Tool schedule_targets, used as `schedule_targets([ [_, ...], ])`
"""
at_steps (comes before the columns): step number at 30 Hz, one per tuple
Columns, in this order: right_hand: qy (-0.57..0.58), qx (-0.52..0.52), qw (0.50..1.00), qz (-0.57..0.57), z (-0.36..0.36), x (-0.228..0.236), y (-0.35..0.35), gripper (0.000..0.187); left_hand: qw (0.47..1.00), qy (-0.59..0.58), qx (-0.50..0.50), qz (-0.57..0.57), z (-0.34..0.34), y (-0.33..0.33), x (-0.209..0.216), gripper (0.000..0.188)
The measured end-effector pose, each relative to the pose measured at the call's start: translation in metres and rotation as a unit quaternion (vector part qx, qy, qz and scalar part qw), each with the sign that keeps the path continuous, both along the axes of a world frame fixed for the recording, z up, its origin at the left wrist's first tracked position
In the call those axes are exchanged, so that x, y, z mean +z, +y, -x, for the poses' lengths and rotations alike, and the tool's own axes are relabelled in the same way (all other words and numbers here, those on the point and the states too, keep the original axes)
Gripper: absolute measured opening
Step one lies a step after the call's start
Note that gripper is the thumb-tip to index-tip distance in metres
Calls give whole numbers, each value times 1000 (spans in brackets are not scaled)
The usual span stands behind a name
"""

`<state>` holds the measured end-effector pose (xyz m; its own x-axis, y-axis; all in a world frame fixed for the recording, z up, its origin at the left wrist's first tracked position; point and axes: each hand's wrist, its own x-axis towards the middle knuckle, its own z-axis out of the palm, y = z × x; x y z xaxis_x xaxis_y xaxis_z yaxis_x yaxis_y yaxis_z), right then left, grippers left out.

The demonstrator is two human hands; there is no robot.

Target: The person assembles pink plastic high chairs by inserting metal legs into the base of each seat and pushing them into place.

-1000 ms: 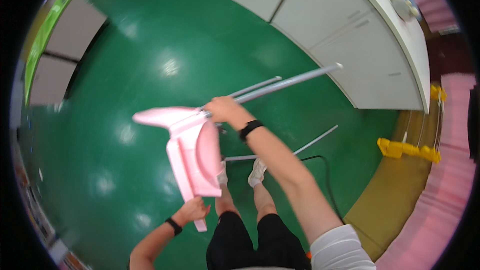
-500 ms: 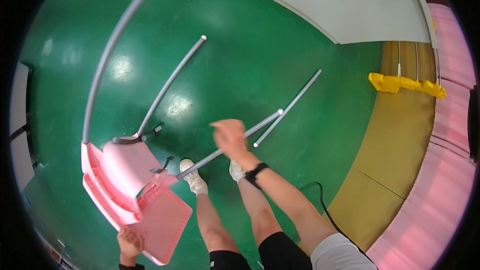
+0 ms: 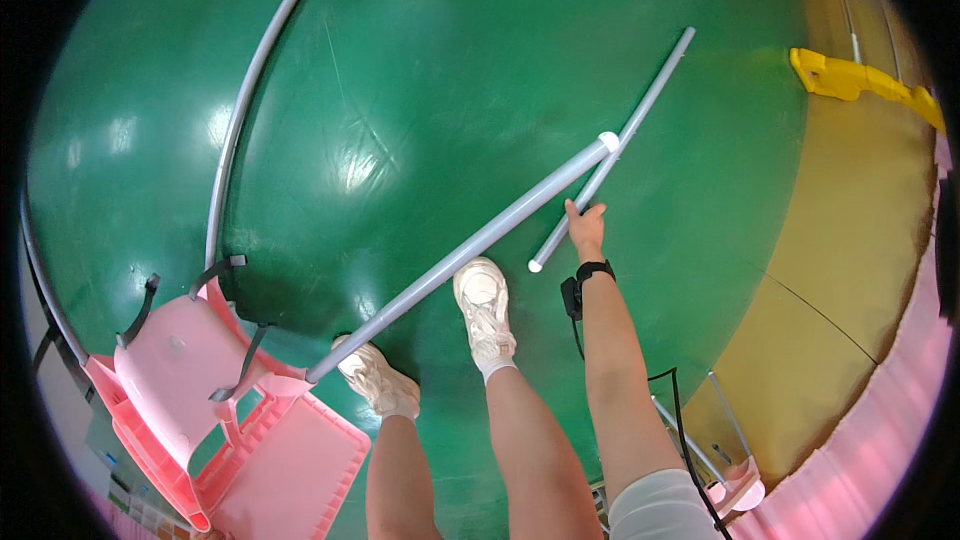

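A pink plastic child's chair (image 3: pixel 170 365) with long grey tube legs tilts at the lower left, dark straps hanging off it. My left hand (image 3: pixel 208 534) shows only as a sliver at the bottom edge, closed on the chair's rim. One leg, a grey tube (image 3: pixel 470 245) with a white end cap, slants up across the middle. Its capped end crosses over a loose grey pole (image 3: pixel 655 90) that lies on the floor. My right hand (image 3: pixel 588 228) reaches down to this pole, thumb and fingers on either side of it near its lower end.
Another leg (image 3: pixel 235 130) curves up at the left. My feet in white shoes (image 3: pixel 485 305) stand beside the slanted tube. Yellow plastic parts (image 3: pixel 850 77) lie on tan mats (image 3: pixel 800 330) at the right, beside pink padding (image 3: pixel 870 440). A black cable (image 3: pixel 675 420) runs along my right arm.
My right hand has moved from above the slanted leg down to the loose pole. The view has shifted, with the chair now lower and further left, and my left hand almost out of sight.
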<state>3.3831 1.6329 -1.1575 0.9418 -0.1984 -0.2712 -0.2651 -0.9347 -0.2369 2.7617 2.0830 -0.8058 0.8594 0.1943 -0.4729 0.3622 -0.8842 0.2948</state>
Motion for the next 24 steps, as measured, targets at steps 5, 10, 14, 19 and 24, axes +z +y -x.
schedule_targets([
  [5, 6, 31, 999, -8, 37, -2, -2, 45, 1000, 17, -26, -7, 24, 15, 2, 16],
  [10, 288, 72, 953, 69, 176, 2, -80, 64, 973, 223, -64, 5, 86, 53, 18, 32],
  [14, 117, 32, 993, -6, 202, 15, -67, 66, 995, 95, -21, 1, 35, 19, 24, 28],
  [19, -1, 146, 987, -62, 91, -9, -3, 50, 999, 47, -5, 22, -4, -4, 10, 23],
  [24, -12, 170, 985, -27, 95, -2, 6, 36, 998, 41, 36, 35, -6, -14, 13, 18],
])
